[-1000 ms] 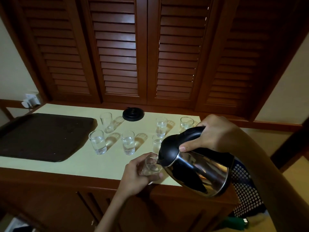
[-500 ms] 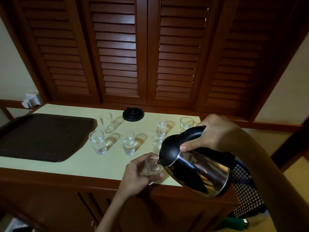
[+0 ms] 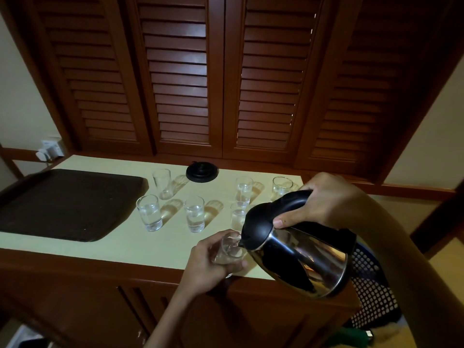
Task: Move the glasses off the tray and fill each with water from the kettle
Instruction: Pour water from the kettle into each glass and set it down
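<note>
Big pale counter (image 3: 105,249) first, with the dark tray (image 3: 62,204) sitting bare on its left side, so looks like the moving part is done. Black kettle base (image 3: 202,172) parked at the back.

Then the steel kettle (image 3: 298,257), tipped over toward the left, spout right at the rim of the held glass (image 3: 229,249). Right hand (image 3: 329,199) wrapped tight round the black handle on top, thumb pressed along the lid edge. Probably hefty with water sloshing inside, polished body likely slick, so the handle seems the only sane place to grab. Can't make out the stream itself, too dim.

Left hand (image 3: 208,262) curled round the lower part of that glass, fingers closed snug, near the counter's front edge. Can't tell whether lifted or resting on the surface. Thin clear glass, probably light and breakable, slippery once wet, so gripping low on the wall and keeping the rim clear looks smart.

Six more little glasses standing apart on the counter, between tray and kettle. Back left glass (image 3: 162,183) looks empty, front left glass (image 3: 149,213) seems to hold water.
</note>
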Demonstrator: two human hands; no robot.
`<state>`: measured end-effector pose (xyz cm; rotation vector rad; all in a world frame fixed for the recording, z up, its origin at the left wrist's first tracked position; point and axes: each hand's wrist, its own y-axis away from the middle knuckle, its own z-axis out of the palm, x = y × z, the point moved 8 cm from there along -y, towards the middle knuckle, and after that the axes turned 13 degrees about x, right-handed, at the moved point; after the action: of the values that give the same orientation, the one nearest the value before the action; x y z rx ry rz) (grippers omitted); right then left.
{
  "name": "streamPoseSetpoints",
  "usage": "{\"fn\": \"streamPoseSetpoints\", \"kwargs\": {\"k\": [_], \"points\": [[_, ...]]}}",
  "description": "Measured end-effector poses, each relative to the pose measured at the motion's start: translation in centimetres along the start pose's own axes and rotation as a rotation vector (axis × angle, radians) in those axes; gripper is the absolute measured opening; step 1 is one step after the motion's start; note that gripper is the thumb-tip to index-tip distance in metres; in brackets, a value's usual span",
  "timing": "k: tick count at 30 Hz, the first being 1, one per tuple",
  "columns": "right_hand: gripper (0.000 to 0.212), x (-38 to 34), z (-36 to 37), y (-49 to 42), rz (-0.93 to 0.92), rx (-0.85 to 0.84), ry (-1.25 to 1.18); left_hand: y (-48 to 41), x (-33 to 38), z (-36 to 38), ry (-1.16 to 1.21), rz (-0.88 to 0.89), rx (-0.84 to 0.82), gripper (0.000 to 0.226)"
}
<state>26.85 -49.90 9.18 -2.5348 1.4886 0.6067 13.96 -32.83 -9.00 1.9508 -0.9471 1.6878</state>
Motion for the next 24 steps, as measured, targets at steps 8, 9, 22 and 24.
{"fn": "streamPoseSetpoints", "kwargs": {"k": [8, 9, 22, 24], "points": [[0.072, -0.1, 0.2, 0.1, 0.004, -0.016, -0.006, 0.0, 0.2, 0.0, -0.006, 0.013, -0.01, 0.06], [0.066, -0.1, 0.1, 0.1, 0.008, -0.012, -0.006, 0.0, 0.1, 0.0, -0.008, 0.015, -0.011, 0.06], [0.062, 0.8, 0.3, -0.1, -0.011, -0.047, -0.134, 0.0, 0.2, -0.1, -0.006, 0.023, -0.018, 0.058], [0.071, 1.1, 0.4, 0.0, -0.02, -0.081, -0.181, -0.1, 0.1, -0.1, 0.0, 0.025, -0.025, 0.058]]}}
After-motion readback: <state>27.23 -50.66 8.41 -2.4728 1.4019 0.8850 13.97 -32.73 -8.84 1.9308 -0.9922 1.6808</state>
